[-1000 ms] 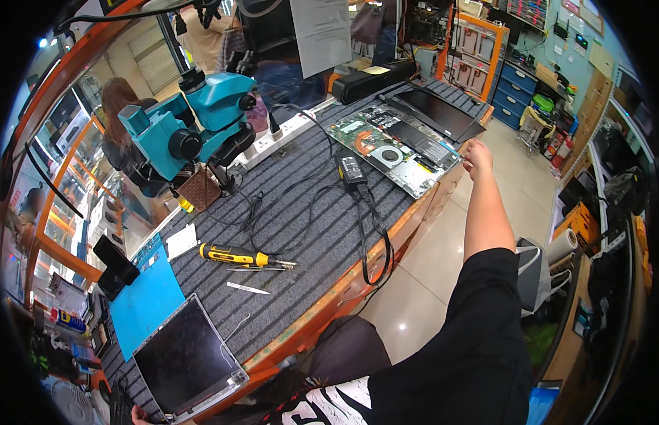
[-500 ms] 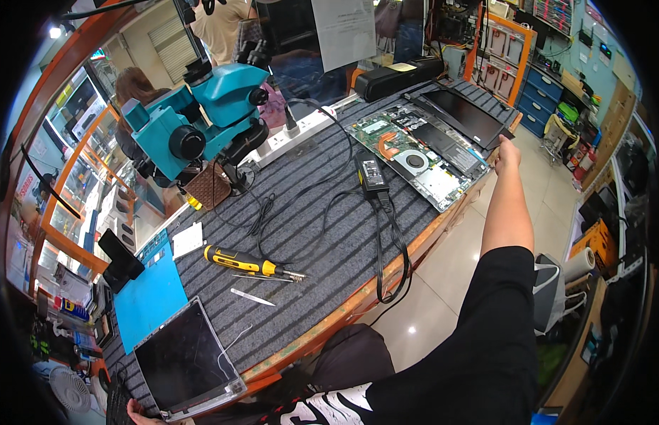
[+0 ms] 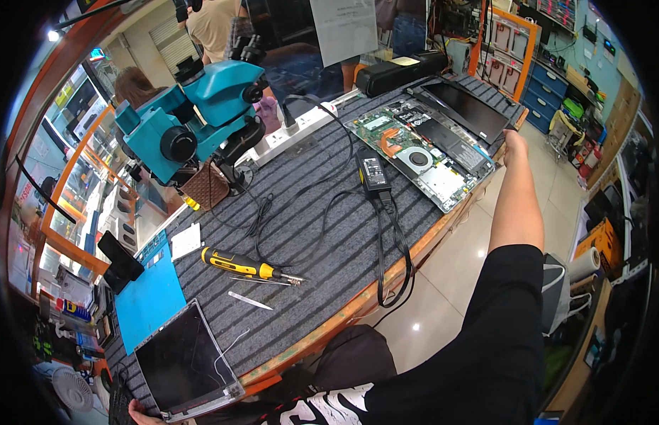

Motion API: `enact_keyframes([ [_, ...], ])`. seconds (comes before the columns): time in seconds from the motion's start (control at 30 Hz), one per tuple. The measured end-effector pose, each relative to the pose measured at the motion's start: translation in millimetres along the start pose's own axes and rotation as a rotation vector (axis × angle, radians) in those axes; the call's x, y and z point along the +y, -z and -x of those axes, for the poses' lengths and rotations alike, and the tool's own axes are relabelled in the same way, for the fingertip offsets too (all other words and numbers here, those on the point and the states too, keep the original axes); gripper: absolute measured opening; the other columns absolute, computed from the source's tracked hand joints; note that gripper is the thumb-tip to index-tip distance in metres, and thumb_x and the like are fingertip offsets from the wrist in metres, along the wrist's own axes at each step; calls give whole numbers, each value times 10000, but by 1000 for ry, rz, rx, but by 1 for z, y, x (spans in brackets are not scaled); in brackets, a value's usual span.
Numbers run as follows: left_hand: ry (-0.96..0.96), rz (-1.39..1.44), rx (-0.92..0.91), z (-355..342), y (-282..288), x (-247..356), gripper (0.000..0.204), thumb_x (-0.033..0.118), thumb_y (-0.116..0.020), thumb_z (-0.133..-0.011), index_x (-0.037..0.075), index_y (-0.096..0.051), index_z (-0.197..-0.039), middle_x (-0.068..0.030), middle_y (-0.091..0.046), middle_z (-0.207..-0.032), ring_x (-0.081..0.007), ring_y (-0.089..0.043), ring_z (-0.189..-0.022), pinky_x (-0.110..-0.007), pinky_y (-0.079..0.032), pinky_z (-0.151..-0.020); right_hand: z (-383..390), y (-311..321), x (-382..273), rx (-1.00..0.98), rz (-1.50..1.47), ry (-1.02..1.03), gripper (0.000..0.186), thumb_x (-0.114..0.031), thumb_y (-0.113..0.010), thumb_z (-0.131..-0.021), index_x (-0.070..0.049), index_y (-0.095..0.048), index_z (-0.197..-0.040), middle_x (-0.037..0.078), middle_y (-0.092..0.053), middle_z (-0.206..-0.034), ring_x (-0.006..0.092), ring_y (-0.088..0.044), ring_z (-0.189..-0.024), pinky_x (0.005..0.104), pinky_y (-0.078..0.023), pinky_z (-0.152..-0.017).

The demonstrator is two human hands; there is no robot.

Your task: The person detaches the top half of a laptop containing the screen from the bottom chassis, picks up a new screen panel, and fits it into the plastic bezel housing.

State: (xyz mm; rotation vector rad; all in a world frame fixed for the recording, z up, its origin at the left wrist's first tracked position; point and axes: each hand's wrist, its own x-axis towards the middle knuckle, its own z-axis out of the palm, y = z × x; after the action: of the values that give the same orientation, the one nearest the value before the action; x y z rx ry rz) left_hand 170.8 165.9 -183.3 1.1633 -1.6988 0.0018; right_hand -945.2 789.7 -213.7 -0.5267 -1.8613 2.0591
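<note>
At the far right end of the mat, my right hand (image 3: 515, 145) grips the corner of a black screen panel (image 3: 468, 108). Beside that panel lies an opened laptop base (image 3: 429, 159) with board, fan and battery exposed. My left hand (image 3: 138, 411) is low at the left, beside a detached display (image 3: 184, 358) in a silver frame; whether it holds anything I cannot make out. In the middle lie a yellow-black electric screwdriver (image 3: 237, 263), thin metal tools and a white spudger (image 3: 250, 301). A black power adapter (image 3: 374, 173) with looped cable rests by the laptop base.
A teal microscope (image 3: 220, 92), white power strip (image 3: 276, 142), blue mat (image 3: 145, 304) with phone stand (image 3: 117, 262) and black speaker bar (image 3: 397, 78) line the bench. Its wooden edge (image 3: 322, 343) borders a tiled aisle. People stand beyond the glass.
My right hand has moved from beside the laptop base's front edge up to the black panel's corner. The view has shifted slightly; my left hand remains by the silver-framed display.
</note>
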Motion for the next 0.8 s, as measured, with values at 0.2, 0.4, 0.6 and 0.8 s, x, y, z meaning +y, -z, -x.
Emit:
enact_keyframes([
  [0.2,-81,-118,12,-6,47,24,515,247,-301,-1191,-53,-719,-1208,-245,-737,-1135,-394,-690,-1016,-478,-546,-987,95,-50,-25,-143,175,-269,113,-178,-663,-1010,-139,-619,-914,7,-681,-796,119,-497,-515,349,-384,-446],
  [0.4,-44,-20,-6,-2,14,-5,517,258,-304,-1191,-45,-721,-1224,-237,-736,-1135,-381,-688,-1008,-474,-551,-968,133,-27,-66,-147,-37,-224,73,-192,-637,-1032,-137,-591,-1020,17,-660,-793,97,-459,-520,265,-306,-441],
  [0.6,-4,3,-33,-2,17,-13,524,275,-301,-1197,-44,-715,-1238,-216,-728,-1101,-338,-675,-949,-438,-561,-892,131,-32,-55,-194,-196,-241,85,-198,-623,-1041,-119,-614,-1071,36,-687,-844,100,-505,-555,263,-324,-450],
  [0.8,-92,17,-2,-2,13,-3,520,283,-312,-1199,-44,-715,-1233,-208,-723,-1081,-321,-665,-896,-423,-563,-836,117,-40,-54,-304,-388,-404,130,-248,-618,-1066,-142,-590,-1137,14,-671,-837,95,-533,-587,246,-326,-462],
])
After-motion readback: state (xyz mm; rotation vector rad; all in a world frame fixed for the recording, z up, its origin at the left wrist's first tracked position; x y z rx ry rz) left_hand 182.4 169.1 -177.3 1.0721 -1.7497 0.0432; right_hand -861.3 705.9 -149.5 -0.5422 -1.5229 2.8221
